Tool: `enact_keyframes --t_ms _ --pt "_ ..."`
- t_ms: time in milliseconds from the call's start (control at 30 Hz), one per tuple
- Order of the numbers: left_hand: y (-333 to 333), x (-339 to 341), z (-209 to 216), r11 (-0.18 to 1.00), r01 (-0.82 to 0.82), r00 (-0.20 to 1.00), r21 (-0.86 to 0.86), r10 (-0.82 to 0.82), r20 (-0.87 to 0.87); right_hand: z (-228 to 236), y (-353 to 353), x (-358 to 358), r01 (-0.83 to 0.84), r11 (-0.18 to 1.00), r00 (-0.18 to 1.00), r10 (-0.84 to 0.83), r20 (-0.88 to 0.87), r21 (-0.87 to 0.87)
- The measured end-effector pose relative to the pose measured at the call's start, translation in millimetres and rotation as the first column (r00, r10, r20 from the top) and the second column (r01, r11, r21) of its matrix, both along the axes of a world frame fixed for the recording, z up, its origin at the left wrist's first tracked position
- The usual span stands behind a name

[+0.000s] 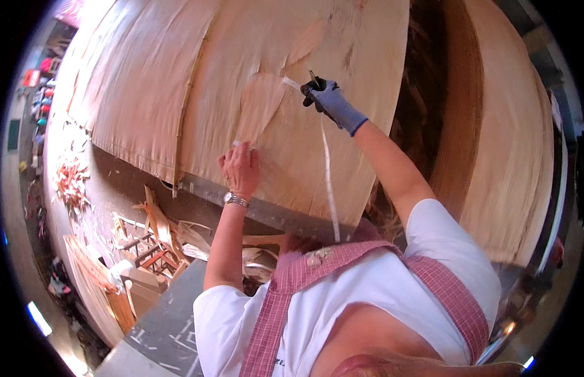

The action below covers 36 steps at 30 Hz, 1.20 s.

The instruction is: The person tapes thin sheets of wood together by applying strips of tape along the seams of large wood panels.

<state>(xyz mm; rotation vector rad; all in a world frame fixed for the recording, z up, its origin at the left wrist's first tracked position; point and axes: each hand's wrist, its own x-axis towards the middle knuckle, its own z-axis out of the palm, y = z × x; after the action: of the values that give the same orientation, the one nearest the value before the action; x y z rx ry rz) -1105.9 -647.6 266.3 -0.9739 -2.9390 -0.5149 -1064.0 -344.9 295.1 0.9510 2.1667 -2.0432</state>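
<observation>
A large sheet of thin wood veneer [286, 138] lies before me, with a lens-shaped patch of darker veneer [262, 103] in its surface. My left hand [240, 169], bare and with a watch at the wrist, rests fingers down on the sheet at the patch's near end. A small white piece of tape [237, 143] shows at its fingertips. My right hand [326, 100], in a blue-grey glove with black fingers, is closed round a slim brass-coloured tool [314, 78]. A short white strip of tape [291, 82] reaches from its fingers to the patch's edge. Below hangs a long white tape [329, 179].
A thin wooden stick [190, 94] lies across the veneer at the left. Another veneer stack [505, 138] stands at the right, beyond a dark gap with scraps. Left of the sheet, veneer scraps [160, 220] litter the floor beside a grey table [160, 330].
</observation>
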Motion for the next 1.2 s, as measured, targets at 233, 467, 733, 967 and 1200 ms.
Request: enact_keyframes --t_ms 233,467,733,967,1200 --pt "111 -20 11 0.999 -0.017 0.962 0.047 0.029 -0.27 -49 32 -40 -0.087 0.965 0.996 0.076 -0.053 -0.249" --pt "174 -49 -9 0.979 0.191 0.964 -0.072 -0.201 -0.176 -40 41 -37 -0.149 0.94 0.986 0.163 0.02 -0.307" --pt "186 -49 -8 0.983 0.145 0.98 -0.109 -0.158 -0.122 -69 80 -30 -0.163 0.363 0.923 0.385 0.012 0.917" --pt "154 -92 -56 0.725 -0.218 0.957 0.653 0.027 0.289 -4 43 -89 -0.325 0.925 0.936 0.285 -0.206 -0.196" --pt "153 -104 -20 0.999 0.029 0.98 0.042 -0.02 -0.2 -36 16 -126 -0.352 0.923 0.932 0.361 0.039 -0.156"
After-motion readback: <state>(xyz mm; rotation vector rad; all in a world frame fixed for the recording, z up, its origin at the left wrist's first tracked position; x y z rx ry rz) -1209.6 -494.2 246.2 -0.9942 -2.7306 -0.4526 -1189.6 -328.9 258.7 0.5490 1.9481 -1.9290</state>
